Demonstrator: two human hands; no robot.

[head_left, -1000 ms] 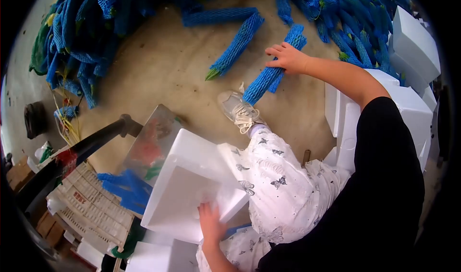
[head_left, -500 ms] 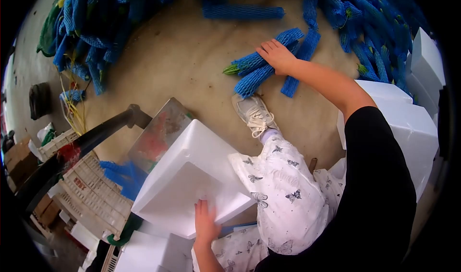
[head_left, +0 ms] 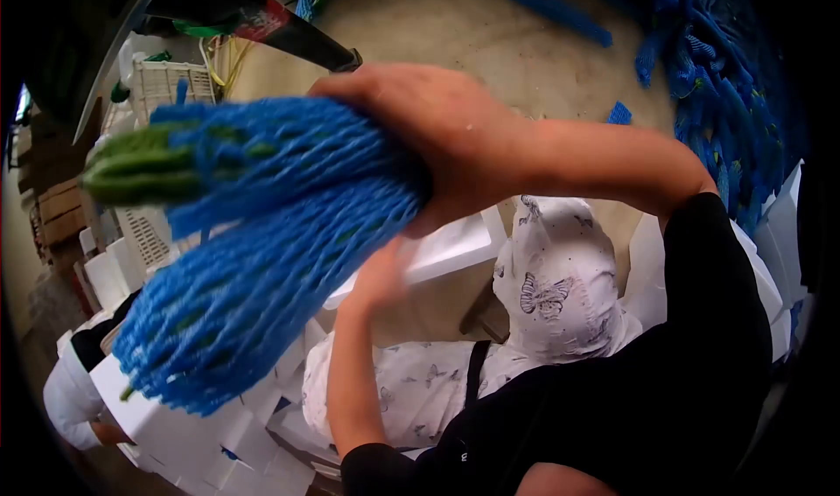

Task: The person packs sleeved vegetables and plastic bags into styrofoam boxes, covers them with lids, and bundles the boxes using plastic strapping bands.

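Raised close to the camera, my right hand (head_left: 442, 133) grips two green gourds in blue foam net sleeves. The upper gourd (head_left: 284, 146) shows its bare, ridged green tip pointing left. Below it the lower gourd (head_left: 249, 299) slants down to the left, almost wholly covered by its net. My left hand (head_left: 382, 273) is beneath them, at the near side of a white foam box (head_left: 459, 241); motion blurs it, and its fingers are partly hidden. Most of the box is hidden behind the gourds and my right hand.
More blue-netted gourds (head_left: 717, 102) are heaped at the right. One blue-netted piece (head_left: 560, 15) lies on the floor ahead. White foam boxes (head_left: 188, 408) stand at lower left, others (head_left: 779, 234) at right. A dark bar (head_left: 280, 28) crosses the upper left, near a pale crate (head_left: 171, 80).
My right hand has lifted two netted gourds from the floor and brought them up and left, over the white box. My left hand has moved up from the box's lower part.
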